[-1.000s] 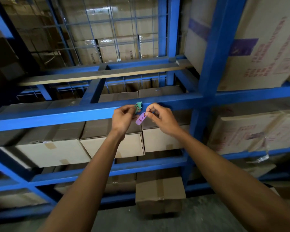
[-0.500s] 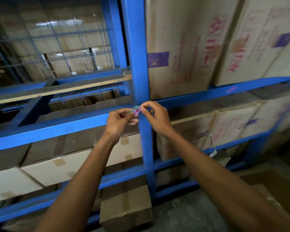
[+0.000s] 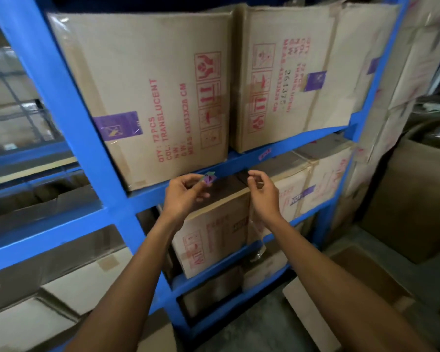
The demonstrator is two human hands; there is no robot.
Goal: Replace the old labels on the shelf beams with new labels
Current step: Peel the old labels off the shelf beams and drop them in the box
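Access, shelf beam (image 3: 277, 151): front face open just above both grips; pink label (image 3: 264, 153) stuck there, up-right of right hand (image 3: 263, 194).
Above beam: two cartons (image 3: 148, 97) fill bay, no way in.
Below: carton (image 3: 214, 232) just behind grips.
Left of left hand (image 3: 182, 196): upright post (image 3: 69, 110) blocks.
Gap btwn hands open.

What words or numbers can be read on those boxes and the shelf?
"QTY : 72 PCS" and "COL : TRANSLUCENT": left upper box.
"261375", roughly: right upper box; its red print is too blurred.
Pink label on the beam: unreadable.
Labels in the left hand: unreadable.
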